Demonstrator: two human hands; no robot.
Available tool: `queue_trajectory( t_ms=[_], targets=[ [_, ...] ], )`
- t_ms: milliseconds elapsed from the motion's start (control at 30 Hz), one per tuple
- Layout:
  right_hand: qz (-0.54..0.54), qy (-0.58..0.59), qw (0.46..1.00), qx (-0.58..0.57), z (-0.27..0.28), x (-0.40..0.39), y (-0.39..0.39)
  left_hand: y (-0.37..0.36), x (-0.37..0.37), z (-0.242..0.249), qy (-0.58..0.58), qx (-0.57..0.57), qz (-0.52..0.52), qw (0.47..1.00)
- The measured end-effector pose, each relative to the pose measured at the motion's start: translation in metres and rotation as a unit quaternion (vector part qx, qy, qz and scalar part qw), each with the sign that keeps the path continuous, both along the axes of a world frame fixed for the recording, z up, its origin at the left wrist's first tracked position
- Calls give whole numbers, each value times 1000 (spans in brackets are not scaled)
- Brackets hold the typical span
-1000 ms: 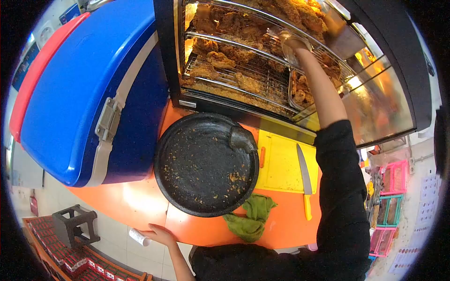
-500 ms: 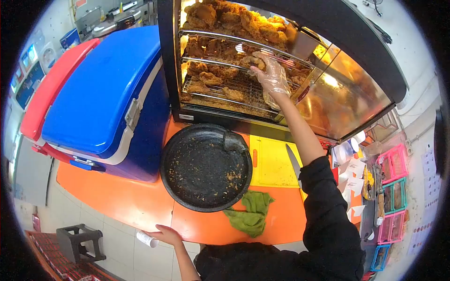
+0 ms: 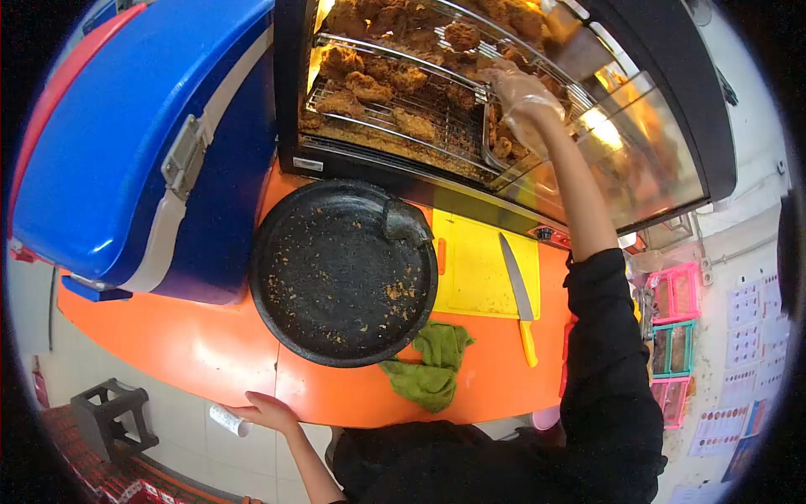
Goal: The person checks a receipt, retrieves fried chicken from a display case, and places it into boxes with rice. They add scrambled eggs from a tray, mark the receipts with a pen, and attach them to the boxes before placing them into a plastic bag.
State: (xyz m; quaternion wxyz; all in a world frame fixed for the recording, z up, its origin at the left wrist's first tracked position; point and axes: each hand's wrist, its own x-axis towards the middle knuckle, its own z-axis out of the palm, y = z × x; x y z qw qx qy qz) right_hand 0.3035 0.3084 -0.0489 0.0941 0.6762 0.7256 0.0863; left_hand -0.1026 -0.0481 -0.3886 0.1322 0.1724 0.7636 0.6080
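A clear plastic glove covers my right hand (image 3: 525, 97), which reaches into the lit display warmer (image 3: 369, 172) of fried chicken (image 3: 411, 124). Its fingers are bent together among the pieces on the wire racks; I cannot tell what is between them. My left hand (image 3: 270, 412), bare, is low by the orange table's front edge. In it is a curled white slip of printed paper (image 3: 228, 421), sticking out past the fingertips. Between my arms sits a round black pan (image 3: 336, 277) with crumbs and a dark curved piece at its upper right rim.
A knife (image 3: 516, 281) with a yellow handle lies across the yellow cutting board (image 3: 470, 269). A crumpled green cloth (image 3: 432, 370) is below the pan. To the left stands a large blue cooler box (image 3: 159, 101) with a red one behind. Colored baskets (image 3: 674, 286) line the right.
My right hand has moved right and up in the view, deeper among the chicken. The camera view has shifted closer to the table; my left hand still holds the paper.
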Motion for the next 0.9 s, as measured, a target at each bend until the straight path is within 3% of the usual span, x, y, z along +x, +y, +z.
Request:
queue_trajectory(
  t_ms=[167,233,300,600,900],
  targets=[
    [35,-119,992,-26,10,-1,15,3,1,6,-24,34,-7,999],
    [-82,-58,995,12,6,-1,25,4,2,7,-34,47,-4,998],
    [-108,-53,992,22,4,4,33,5,4,11,-50,53,-9,997],
    [-153,-65,986,0,4,17,102,0,-1,0,-51,42,-19,998],
    [-181,-59,982,-18,0,26,111,3,2,8,-26,3,-21,999]
  ],
)
